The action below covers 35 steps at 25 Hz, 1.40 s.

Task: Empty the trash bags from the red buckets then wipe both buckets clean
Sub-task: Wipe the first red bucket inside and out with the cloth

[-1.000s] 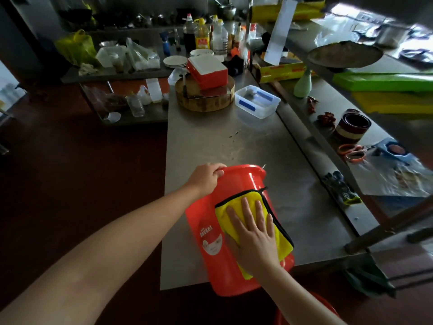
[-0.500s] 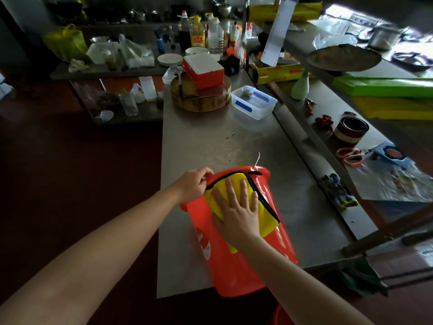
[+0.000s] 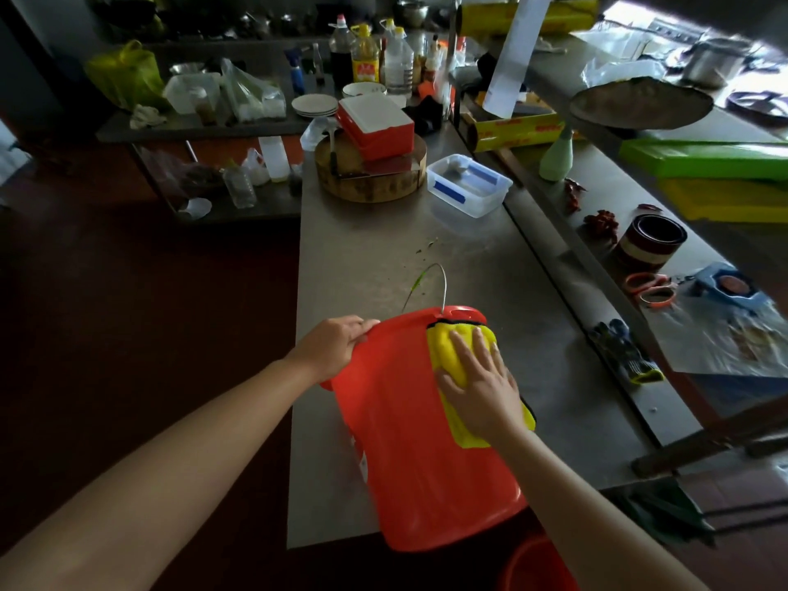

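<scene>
The left hand curls over the rim of the red bucket and grips it. The right hand lies flat, fingers straight and spread, pressing a yellow cloth against the bucket's upturned side. The bucket lies tipped over at the near end of the steel table, with its mouth toward the far side. A white label on its left side cannot be read. 1 second red bucket shows below the table's near edge.

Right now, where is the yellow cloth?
Low centre of the head view: the cloth lies on the red bucket, near its rim, under the right hand.
</scene>
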{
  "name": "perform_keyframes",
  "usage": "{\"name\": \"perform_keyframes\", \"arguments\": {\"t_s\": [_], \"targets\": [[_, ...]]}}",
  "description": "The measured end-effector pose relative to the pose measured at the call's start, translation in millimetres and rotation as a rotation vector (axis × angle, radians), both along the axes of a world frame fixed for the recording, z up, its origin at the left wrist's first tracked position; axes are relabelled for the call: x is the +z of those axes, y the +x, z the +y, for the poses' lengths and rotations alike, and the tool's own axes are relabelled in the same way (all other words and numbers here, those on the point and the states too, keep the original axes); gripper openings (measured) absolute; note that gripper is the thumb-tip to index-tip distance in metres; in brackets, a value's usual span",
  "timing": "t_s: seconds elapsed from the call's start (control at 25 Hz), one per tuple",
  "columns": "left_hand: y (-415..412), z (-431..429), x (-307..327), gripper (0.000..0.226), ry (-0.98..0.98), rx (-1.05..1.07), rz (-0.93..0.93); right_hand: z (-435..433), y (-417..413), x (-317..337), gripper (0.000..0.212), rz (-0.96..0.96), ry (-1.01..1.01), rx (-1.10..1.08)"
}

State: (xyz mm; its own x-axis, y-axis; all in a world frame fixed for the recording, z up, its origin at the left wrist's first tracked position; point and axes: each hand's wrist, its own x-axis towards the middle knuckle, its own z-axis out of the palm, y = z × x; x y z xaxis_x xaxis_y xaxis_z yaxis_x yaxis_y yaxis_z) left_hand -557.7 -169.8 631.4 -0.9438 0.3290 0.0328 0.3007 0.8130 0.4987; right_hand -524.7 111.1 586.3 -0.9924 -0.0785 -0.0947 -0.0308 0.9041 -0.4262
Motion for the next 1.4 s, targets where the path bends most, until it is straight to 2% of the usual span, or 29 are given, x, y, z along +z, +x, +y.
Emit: {"name": "perform_keyframes", "arguments": {"t_s": [0.08,0.16,0.28,0.44,0.6,0.76,0.88,0.96,1.04,1.12,1.24,1.32,1.4], "targets": [[2.2,-0.6,3.5,0.039,0.001,0.007,0.010,8.8,-7.0,-1.3,0.076,-0.098,-0.106,-0.055],[-3.8,4.4,10.3,0.038,-0.032,-0.009,0.029,6.8,-6.0,-1.0,0.073,-0.100,-0.114,-0.059],[-13.4,11.8,18.5,0.039,-0.091,-0.014,-0.005,-14.8,9.4,2.5,0.072,-0.002,0.008,0.000],[-17.7,8.6,18.5,0.045,-0.228,-0.075,-0.054,-63.2,40.9,1.5,0.069,0.220,0.211,0.220],[-16.7,-5.1,17.0,0.052,-0.235,-0.114,-0.109,-82.0,52.1,-6.5,0.069,0.280,0.262,0.255],[-15.7,-3.5,9.7,0.049,-0.153,-0.057,-0.071,-79.4,46.8,-5.6,0.069,0.273,0.239,0.274],[-17.8,-3.2,5.7,0.047,-0.144,-0.027,-0.068,-50.0,34.0,-6.6,0.067,0.224,0.180,0.208],[-17.1,-5.5,4.9,0.047,-0.147,-0.002,-0.098,-15.4,22.2,-8.2,0.067,0.068,0.053,0.042],[-16.4,-5.3,5.1,0.046,-0.138,0.023,-0.126,12.3,14.8,-9.2,0.066,-0.141,-0.172,-0.109],[-17.2,-2.0,5.9,0.046,-0.141,0.032,-0.132,18.7,18.2,-9.5,0.065,-0.169,-0.230,-0.128],[-16.5,0.0,9.0,0.045,-0.146,0.039,-0.131,-5.3,36.9,-6.8,0.066,-0.027,-0.026,-0.024],[-16.0,1.2,9.4,0.045,-0.145,0.048,-0.119,-29.9,55.7,-4.1,0.066,0.106,0.148,0.099],[-16.5,3.1,10.0,0.045,-0.146,0.045,-0.101,-56.1,73.1,-1.9,0.065,0.200,0.233,0.248]]}}
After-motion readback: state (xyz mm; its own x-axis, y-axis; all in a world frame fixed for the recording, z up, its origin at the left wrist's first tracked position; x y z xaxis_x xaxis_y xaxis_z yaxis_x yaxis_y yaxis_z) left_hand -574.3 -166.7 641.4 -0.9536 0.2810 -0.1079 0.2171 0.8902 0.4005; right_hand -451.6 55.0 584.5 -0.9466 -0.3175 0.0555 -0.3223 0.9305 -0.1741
